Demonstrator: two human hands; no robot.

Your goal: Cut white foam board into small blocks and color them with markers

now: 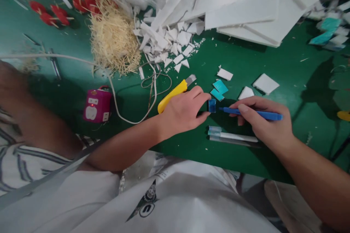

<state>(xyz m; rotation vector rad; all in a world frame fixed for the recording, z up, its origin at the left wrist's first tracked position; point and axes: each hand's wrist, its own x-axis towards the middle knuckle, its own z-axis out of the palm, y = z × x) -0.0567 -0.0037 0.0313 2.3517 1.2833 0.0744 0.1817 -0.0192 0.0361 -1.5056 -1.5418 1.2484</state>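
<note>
Between the thumb and fingers of my left hand is a small foam piece with a dark blue face. My right hand grips a blue marker, its tip pointing left, close to that piece but apart from it. Partly under my left hand lies a yellow utility knife with its blade out. Two turquoise-coloured pieces rest just beyond the blue one. Nearer to me, a white marker lies on the green table.
White foam scraps are heaped behind my hands, with foam sheets at the back right. Wood shavings, a magenta power adapter and a white cable lie to the left. Another person's arm reaches in there.
</note>
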